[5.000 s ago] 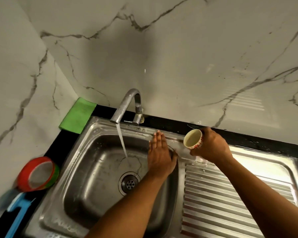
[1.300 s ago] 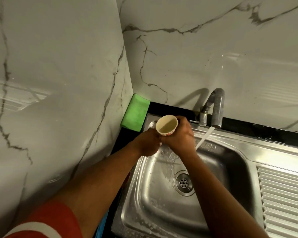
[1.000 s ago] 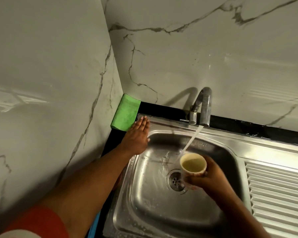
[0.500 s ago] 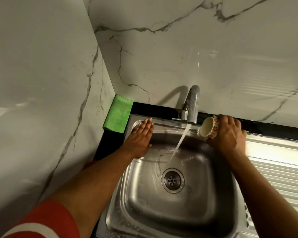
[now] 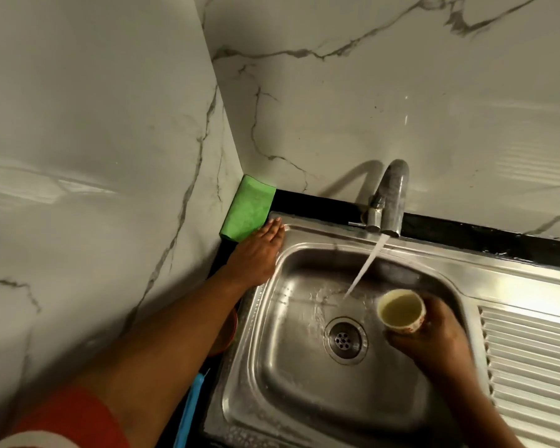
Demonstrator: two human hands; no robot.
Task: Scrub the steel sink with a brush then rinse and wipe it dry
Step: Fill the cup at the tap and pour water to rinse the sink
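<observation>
Head view is filled mostly by the steel sink point(image 5: 320, 392), set into a black counter in a marble corner, with water running from the tap point(image 5: 392, 195) into the basin beside the drain point(image 5: 346, 339). The left hand point(image 5: 256, 253) is laid flat, fingers straight, on the sink's back-left rim just beside a green cloth point(image 5: 248, 211), while a small cup point(image 5: 401, 312) of water is gripped upright by the right hand point(image 5: 434, 341) over the basin. Rinsing is judged to be in hand; next, the cup's water must be tipped over the rim under the flat hand.
</observation>
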